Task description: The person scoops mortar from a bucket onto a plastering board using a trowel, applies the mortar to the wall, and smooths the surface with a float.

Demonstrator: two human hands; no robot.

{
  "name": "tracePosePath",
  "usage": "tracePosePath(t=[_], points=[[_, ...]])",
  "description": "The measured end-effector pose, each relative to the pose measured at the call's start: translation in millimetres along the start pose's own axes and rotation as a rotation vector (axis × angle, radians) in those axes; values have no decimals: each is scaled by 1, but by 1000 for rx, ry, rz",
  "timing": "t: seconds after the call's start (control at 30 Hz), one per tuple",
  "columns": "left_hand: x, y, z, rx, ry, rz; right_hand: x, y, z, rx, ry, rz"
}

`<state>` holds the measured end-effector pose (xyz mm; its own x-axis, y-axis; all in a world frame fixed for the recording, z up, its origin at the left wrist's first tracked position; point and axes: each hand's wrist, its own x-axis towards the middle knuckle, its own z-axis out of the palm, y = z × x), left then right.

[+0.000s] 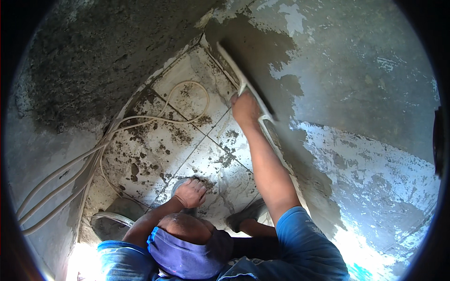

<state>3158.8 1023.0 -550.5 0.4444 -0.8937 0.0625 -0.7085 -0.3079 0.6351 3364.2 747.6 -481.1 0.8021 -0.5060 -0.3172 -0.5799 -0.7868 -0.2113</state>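
My right hand (245, 110) is closed round the handle of a long, pale plastering float (257, 99). The float's blade lies along the right wall (281, 47), over a band of wet, dark plaster near the corner. Low in the middle, my left hand (191, 193) is curled in front of my bent knee (185, 228). Beside its thumb side shows the edge of a grey, rounded thing (177, 185); I cannot tell whether the hand grips it or only rests on it.
Pale tiles (220, 140) spattered with mortar cover the floor. Pale hoses or cables (70, 164) run from the left and loop over the tiles. A dark bucket (105, 227) stands lower left. The left wall (79, 70) is rough and dark. My shoe (244, 214) is below centre.
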Motion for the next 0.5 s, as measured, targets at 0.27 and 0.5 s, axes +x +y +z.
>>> tracePosePath(t=[0.27,0.5], points=[[2,2,-2,3,-4,3,-77,-15,-147,319,290,-44],[1,-1,0,-8,7,1,-86,6,-61,290,141,-81]])
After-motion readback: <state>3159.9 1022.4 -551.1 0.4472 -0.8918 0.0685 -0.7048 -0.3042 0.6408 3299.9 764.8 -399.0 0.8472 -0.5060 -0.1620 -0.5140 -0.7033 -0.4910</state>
